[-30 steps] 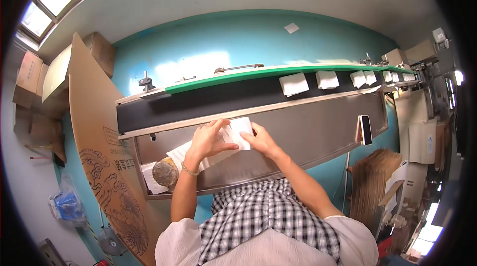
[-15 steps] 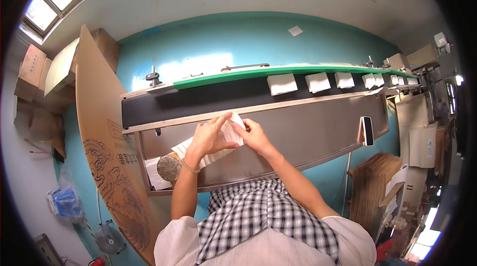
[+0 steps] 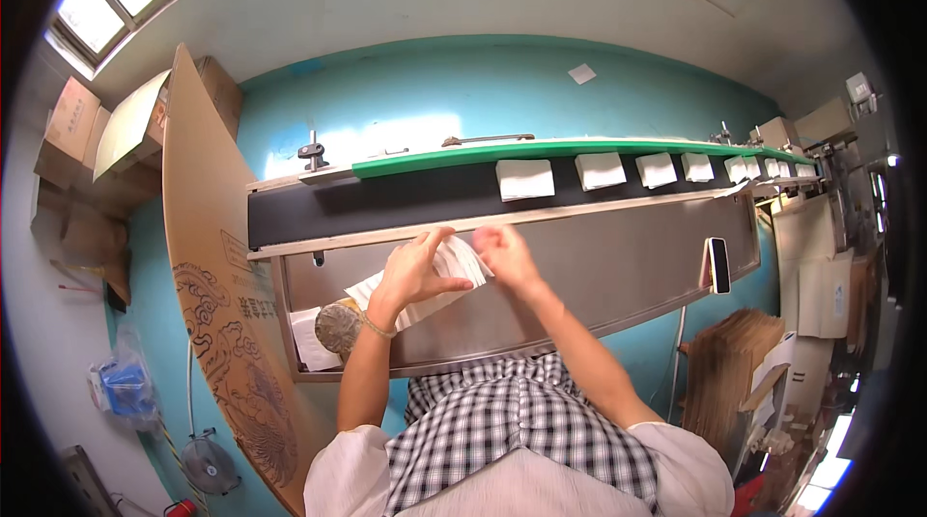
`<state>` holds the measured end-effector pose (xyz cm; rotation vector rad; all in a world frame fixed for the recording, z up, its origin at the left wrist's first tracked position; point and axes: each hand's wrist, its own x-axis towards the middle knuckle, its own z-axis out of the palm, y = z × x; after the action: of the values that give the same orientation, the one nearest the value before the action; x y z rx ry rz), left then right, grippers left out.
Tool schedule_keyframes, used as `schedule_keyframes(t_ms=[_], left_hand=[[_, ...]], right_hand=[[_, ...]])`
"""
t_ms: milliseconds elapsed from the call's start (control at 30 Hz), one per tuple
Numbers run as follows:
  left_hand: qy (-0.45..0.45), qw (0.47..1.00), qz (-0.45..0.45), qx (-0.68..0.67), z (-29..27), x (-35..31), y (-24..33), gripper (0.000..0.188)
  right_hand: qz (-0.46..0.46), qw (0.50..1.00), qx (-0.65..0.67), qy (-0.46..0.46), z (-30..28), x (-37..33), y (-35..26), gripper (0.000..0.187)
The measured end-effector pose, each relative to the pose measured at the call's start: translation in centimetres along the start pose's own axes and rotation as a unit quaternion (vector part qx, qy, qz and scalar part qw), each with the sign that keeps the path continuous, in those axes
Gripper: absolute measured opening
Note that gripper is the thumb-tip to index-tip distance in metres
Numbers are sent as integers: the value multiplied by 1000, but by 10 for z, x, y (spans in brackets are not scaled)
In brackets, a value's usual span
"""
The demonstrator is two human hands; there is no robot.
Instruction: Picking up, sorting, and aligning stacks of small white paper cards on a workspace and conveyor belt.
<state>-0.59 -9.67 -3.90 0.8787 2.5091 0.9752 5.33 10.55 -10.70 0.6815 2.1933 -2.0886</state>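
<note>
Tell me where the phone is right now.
In the head view, the phone stands upright on the grey metal counter, to the person's right, below the conveyor belt carrying white packets.

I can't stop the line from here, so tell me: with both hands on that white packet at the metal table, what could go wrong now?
Both the left hand and the right hand are busy with the white packet, while more white packets sit on the black conveyor belt; some might go by unhandled. The loose white stack under the left wrist could get knocked askew. The dark phone stands near the metal table edge and might tip.
</note>
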Motion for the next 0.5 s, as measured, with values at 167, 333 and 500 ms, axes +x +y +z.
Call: schedule_keyframes(t_ms=[167,333,500], left_hand=[[0,999,1,39,-14,-8,1,89],[-4,1000,-22,9,-13,-8,-8,82],[-25,999,-34,14,-17,-7,-4,84]], right_hand=[[5,997,34,-73,23,-21,-14,36],[23,990,-39,-134,-7,-9,6,24],[79,962,261,20,-12,45,-13,34]])
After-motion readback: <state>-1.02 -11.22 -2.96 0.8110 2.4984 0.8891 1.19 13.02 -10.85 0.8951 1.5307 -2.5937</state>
